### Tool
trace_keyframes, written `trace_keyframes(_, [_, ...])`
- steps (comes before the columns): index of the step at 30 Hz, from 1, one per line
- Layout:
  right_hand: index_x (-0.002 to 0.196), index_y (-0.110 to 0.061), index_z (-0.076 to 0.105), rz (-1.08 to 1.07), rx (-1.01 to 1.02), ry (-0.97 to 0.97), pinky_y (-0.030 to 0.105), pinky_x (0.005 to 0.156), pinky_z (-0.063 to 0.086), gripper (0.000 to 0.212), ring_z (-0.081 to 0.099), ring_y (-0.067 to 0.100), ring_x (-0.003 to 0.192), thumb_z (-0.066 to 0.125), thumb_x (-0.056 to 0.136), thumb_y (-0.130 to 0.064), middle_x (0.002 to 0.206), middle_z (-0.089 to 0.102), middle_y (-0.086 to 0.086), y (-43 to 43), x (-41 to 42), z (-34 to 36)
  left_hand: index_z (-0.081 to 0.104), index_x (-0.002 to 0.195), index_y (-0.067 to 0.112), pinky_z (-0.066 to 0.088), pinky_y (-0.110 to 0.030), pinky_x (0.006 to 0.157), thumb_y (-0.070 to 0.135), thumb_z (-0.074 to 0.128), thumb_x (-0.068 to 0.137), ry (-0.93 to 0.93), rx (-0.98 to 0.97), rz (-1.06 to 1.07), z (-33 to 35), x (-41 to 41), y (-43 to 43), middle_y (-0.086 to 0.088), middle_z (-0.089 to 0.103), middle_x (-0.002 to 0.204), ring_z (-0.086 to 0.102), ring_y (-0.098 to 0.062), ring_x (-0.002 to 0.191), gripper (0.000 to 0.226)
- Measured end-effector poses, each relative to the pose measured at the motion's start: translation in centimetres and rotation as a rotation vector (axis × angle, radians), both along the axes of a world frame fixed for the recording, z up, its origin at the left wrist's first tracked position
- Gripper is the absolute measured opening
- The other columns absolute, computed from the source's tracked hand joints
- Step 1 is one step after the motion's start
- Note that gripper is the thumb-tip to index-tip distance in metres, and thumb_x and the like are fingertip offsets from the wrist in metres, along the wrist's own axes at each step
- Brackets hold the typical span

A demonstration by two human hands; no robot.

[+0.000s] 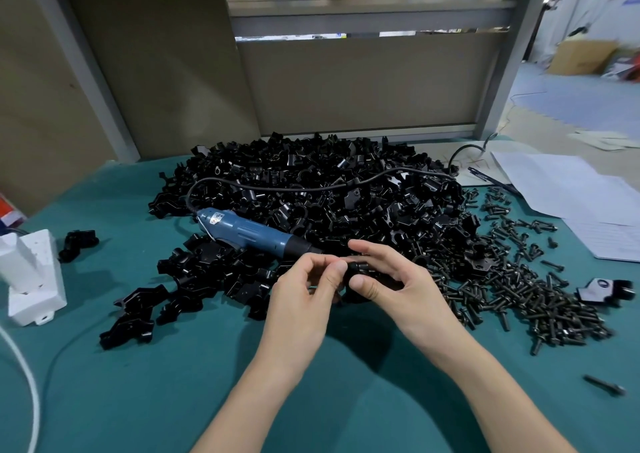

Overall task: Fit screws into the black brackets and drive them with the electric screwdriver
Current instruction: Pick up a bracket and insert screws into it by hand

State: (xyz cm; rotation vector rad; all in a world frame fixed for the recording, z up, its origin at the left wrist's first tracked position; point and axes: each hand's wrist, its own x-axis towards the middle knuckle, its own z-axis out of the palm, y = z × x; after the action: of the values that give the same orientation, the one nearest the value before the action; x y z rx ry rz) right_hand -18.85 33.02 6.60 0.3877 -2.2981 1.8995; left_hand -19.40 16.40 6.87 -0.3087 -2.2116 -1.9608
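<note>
A big heap of black brackets (311, 189) covers the middle of the green table. On its near side lies the blue electric screwdriver (249, 232), tip pointing right toward my hands, its black cord (277, 184) looping back over the heap. To the right spreads a pile of black screws (512, 286). My right hand (388, 279) grips one black bracket (358, 269) between thumb and fingers, just above the table. My left hand (308, 286) pinches at the same bracket from the left; what its fingertips hold is hidden.
White foam blocks (31, 279) stand at the left edge, with a white tube (20, 366) curving below them. Papers (568, 189) and a pen lie at the far right. A lone bracket (602, 290) and a single screw (604, 385) lie right. A grey partition (363, 82) backs the table.
</note>
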Motion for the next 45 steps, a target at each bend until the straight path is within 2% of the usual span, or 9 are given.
trace_keyframes(5, [0.116, -0.034, 0.072, 0.006, 0.002, -0.008, 0.006, 0.090, 0.046, 0.031, 0.065, -0.007, 0.112, 0.074, 0.084, -0.034, 0.114, 0.075, -0.022, -0.13, 0.10, -0.04, 0.071, 0.090, 0.029, 0.057, -0.036, 0.075, 0.053, 0.059, 0.088, -0.008, 0.001, 0.005, 0.04, 0.06, -0.10, 0.010, 0.074, 0.086, 0.069, -0.012, 0.083, 0.027])
trace_keyframes(9, [0.105, -0.037, 0.075, 0.004, -0.004, -0.027, 0.012, 0.083, 0.050, 0.020, 0.069, -0.001, 0.103, 0.072, 0.085, -0.038, 0.108, 0.077, -0.015, -0.20, 0.13, -0.06, 0.070, 0.092, 0.031, 0.056, -0.037, 0.080, 0.031, 0.064, 0.097, -0.014, -0.037, -0.006, -0.28, -0.22, -0.28, 0.013, 0.074, 0.091, 0.068, -0.008, 0.087, 0.008])
trace_keyframes(16, [0.106, -0.043, 0.073, -0.015, 0.021, -0.010, 0.010, 0.091, 0.046, 0.022, 0.067, -0.001, 0.108, 0.070, 0.084, -0.046, 0.108, 0.076, -0.018, -0.31, 0.09, -0.15, 0.070, 0.097, 0.027, 0.054, -0.018, 0.069, 0.018, 0.066, 0.097, -0.075, 0.020, -0.047, -0.32, -0.31, -0.29, 0.013, 0.073, 0.094, 0.069, -0.004, 0.089, 0.011])
trace_keyframes(19, [0.105, -0.043, 0.073, -0.022, 0.015, -0.016, 0.009, 0.088, 0.047, 0.023, 0.068, -0.001, 0.104, 0.073, 0.082, -0.046, 0.106, 0.076, -0.016, -0.46, 0.09, -0.29, 0.071, 0.097, 0.024, 0.057, -0.023, 0.073, 0.015, 0.066, 0.097, -0.118, 0.059, -0.029, -0.35, -0.32, -0.05, 0.006, 0.075, 0.094, 0.072, -0.013, 0.087, 0.010])
trace_keyframes(25, [0.108, -0.045, 0.073, -0.015, -0.033, -0.071, 0.043, 0.101, 0.055, 0.031, 0.069, 0.010, 0.112, 0.078, 0.078, -0.044, 0.115, 0.075, -0.014, -0.47, -0.05, -0.55, 0.071, 0.098, 0.017, 0.055, -0.017, 0.070, 0.010, 0.064, 0.097, -0.166, 0.138, -0.031, -0.46, -0.06, 0.50, 0.002, 0.076, 0.092, 0.074, -0.014, 0.081, 0.010])
trace_keyframes(31, [0.115, -0.036, 0.070, -0.053, -0.002, -0.024, 0.000, 0.088, 0.041, 0.032, 0.059, -0.015, 0.112, 0.079, 0.087, -0.026, 0.112, 0.073, -0.027, -0.13, 0.06, -0.38, 0.068, 0.104, 0.015, 0.060, -0.027, 0.075, 0.018, 0.066, 0.097, -0.173, 0.209, -0.063, -0.59, -0.30, 0.57, -0.001, 0.076, 0.092, 0.074, -0.013, 0.085, 0.008])
trace_keyframes(37, [0.117, -0.035, 0.068, -0.034, 0.076, -0.005, -0.001, 0.090, 0.038, 0.036, 0.061, -0.012, 0.111, 0.079, 0.089, -0.015, 0.111, 0.073, -0.027, -0.30, 0.10, -0.56, 0.068, 0.101, 0.008, 0.061, -0.038, 0.070, 0.035, 0.067, 0.094, -0.282, 0.204, -0.077, -0.65, -0.72, 0.11, -0.004, 0.069, 0.071, 0.069, -0.012, 0.064, 0.028])
trace_keyframes(41, [0.116, -0.039, 0.068, -0.042, 0.073, 0.005, 0.001, 0.092, 0.040, 0.036, 0.061, -0.009, 0.114, 0.080, 0.089, -0.017, 0.113, 0.073, -0.026, -0.24, 0.06, -0.47, 0.066, 0.104, 0.002, 0.054, -0.024, 0.059, 0.029, 0.068, 0.094, -0.329, 0.315, -0.085, -0.63, -0.71, 0.15, -0.005, 0.069, 0.073, 0.064, -0.008, 0.065, 0.029])
trace_keyframes(45, [0.115, -0.039, 0.068, -0.031, 0.076, 0.000, 0.001, 0.091, 0.039, 0.035, 0.061, -0.010, 0.114, 0.080, 0.089, -0.019, 0.113, 0.072, -0.026, -0.19, 0.03, -0.52, 0.069, 0.100, 0.005, 0.055, -0.021, 0.062, 0.023, 0.068, 0.095, -0.310, 0.295, -0.083, -0.72, -0.73, 0.19, -0.006, 0.072, 0.076, 0.068, -0.010, 0.071, 0.019])
